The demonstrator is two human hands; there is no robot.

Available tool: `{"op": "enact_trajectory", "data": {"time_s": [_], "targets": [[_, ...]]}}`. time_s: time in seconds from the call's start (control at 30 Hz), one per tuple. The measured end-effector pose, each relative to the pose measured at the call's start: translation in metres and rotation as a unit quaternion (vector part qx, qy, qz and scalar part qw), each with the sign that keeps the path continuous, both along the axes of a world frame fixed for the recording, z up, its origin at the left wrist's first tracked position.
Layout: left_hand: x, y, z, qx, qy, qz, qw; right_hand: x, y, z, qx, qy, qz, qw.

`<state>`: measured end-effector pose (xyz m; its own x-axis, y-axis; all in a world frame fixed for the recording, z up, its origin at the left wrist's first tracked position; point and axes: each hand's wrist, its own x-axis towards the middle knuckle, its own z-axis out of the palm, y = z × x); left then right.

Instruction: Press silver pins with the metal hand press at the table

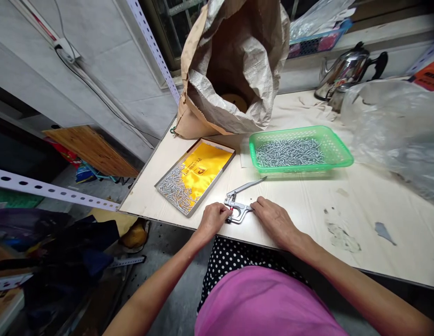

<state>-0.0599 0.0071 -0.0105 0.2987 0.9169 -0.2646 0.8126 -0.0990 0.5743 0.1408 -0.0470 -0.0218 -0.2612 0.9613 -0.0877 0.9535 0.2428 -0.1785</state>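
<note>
A grey metal plier-like hand tool (242,210) with a spring and a C-shaped jaw lies near the front edge of the table. Its long upper handle (250,185) is spread away from the lower one. My left hand (213,219) pinches at the jaw, beside a small red part; whatever sits between the fingertips is too small to make out. My right hand (275,221) is closed on the end of the lower handle. Left of the tool, a shallow tray (212,198) holds many small silvery metal pins on a yellow sheet. A green plastic basket (338,151) holds more of them.
A large open paper sack (199,114) stands at the back of the table (301,200). Behind on the right are a steel kettle (348,67) and a clear plastic bag (388,121). A perforated metal rail (63,189) and cluttered goods lie off the table's left side.
</note>
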Motion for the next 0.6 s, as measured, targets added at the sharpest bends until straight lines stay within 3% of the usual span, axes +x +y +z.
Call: {"op": "enact_trajectory", "data": {"time_s": [0.27,0.47,0.6], "targets": [[0.000,0.015,0.002,-0.067,0.036,-0.057,0.995,-0.001,0.000,0.007,-0.021,-0.013,-0.002,1.000],[-0.002,0.014,0.008,-0.210,0.000,-0.009,0.978,-0.002,0.000,0.006,-0.020,-0.020,0.006,1.000],[0.000,0.013,0.010,-0.228,0.007,0.007,0.974,-0.002,0.001,0.005,-0.014,-0.019,0.009,1.000]]}}
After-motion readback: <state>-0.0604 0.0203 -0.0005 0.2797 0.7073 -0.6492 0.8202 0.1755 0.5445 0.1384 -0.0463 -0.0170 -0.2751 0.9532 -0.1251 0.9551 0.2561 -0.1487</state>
